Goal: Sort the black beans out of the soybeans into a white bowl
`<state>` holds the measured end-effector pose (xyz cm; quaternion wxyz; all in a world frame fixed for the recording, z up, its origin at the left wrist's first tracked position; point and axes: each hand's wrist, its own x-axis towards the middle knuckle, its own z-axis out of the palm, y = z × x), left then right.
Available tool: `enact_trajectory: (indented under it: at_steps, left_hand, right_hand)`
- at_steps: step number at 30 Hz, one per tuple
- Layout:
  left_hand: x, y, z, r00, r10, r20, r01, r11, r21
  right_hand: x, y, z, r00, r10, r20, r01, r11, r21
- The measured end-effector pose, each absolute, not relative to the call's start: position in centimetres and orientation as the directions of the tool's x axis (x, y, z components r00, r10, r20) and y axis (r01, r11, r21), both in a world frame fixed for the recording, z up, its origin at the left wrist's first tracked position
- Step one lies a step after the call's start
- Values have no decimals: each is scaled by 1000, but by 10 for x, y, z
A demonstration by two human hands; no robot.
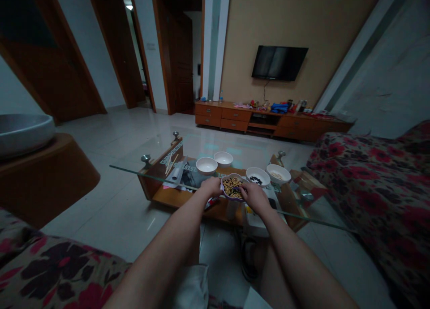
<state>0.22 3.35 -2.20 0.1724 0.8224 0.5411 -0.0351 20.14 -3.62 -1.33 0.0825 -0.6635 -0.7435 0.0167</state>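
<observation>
White bowls [206,165] — glass tabletop [161,179], wooden sideboard [235,119]

Left hand [212,186]: at the left rim of a scalloped bowl [232,198], apparently holding it.
Right hand [255,198]: at the bowl's right side, fingers [244,190] over the yellow beans [231,187].
Right of right hand: white bowl of black beans [258,176], then white bowl of pale grains [278,173].
Ahead of left hand: two white bowls [206,165] [223,158].
Left of left hand: papers [183,174], chopsticks [169,164].
Beneath both hands: glass table [161,175].
Far ahead of both hands: TV [279,62] above wooden cabinet [235,117].
</observation>
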Motion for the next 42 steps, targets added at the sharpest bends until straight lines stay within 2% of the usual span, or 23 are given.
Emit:
enact_trajectory:
  at_steps: [4, 6, 12, 14, 20, 23, 27, 33, 36, 38, 42]
  left_hand:
    - [2, 36, -25, 414, 875, -249, 901, -355, 251]
    - [2, 35, -25, 407, 879, -247, 903, -347, 255]
    - [2, 33, -21, 400, 882, -248, 903, -334, 269]
    - [2, 33, -22, 400, 883, -247, 904, -335, 266]
    - [2, 35, -25, 412, 878, -244, 898, -347, 271]
    - [2, 35, -25, 407, 881, -241, 900, -341, 272]
    - [2, 35, -25, 400, 884, -241, 902, -334, 272]
    - [2, 34, -24, 400, 884, -241, 902, -333, 274]
    - [2, 33, -23, 397, 886, -239, 903, -330, 275]
    - [2, 33, -23, 388, 889, -243, 906, -320, 275]
    - [2, 34, -25, 385, 891, -241, 907, -318, 275]
  right_hand:
    - [204, -36, -7, 95, 980, 176, 994, -84, -72]
    - [205, -37, -6, 123, 973, 197, 991, -111, -68]
    - [205, -38, -11, -139, 980, 146, 974, 161, -158]
    - [206, -37, -11, -151, 976, 156, 969, 178, -173]
    - [213, -34, -10, 99, 949, 301, 994, -77, -82]
    - [214, -35, -10, 98, 950, 297, 995, -100, -10]
    - [211, -37, -8, 57, 963, 263, 997, -67, 31]
    - [203, -37, -10, -143, 978, 151, 979, 163, -126]
    - [202, -35, -13, -197, 973, 124, 966, 214, -146]
    - [203, -35, -13, -159, 978, 134, 977, 175, -120]
    - [207, -35, -9, 51, 980, 191, 999, -49, -18]
